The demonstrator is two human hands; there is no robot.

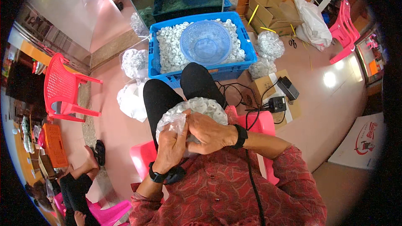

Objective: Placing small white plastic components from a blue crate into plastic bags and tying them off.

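A clear plastic bag (209, 108) full of small white ring-shaped pieces rests on my lap, against my thighs. My left hand (170, 145) is closed on the gathered plastic at the bag's near side, and a crumpled flap stands up above its fingers. Close against it, my right hand (207, 129) has its fingers curled in on the same gathered plastic; its fingertips are partly hidden. In front of my knees stands a blue crate (245, 50) filled with loose white pieces (169, 44). A light blue perforated basket (206, 42) sits on top of them.
Filled plastic bags (135, 63) lie left of the crate, with others (270, 45) to its right. Black cables and adapters (276, 104) rest on a flat carton (268, 84). A red chair (63, 88) stands left; a seated person's legs (77, 188) show lower left.
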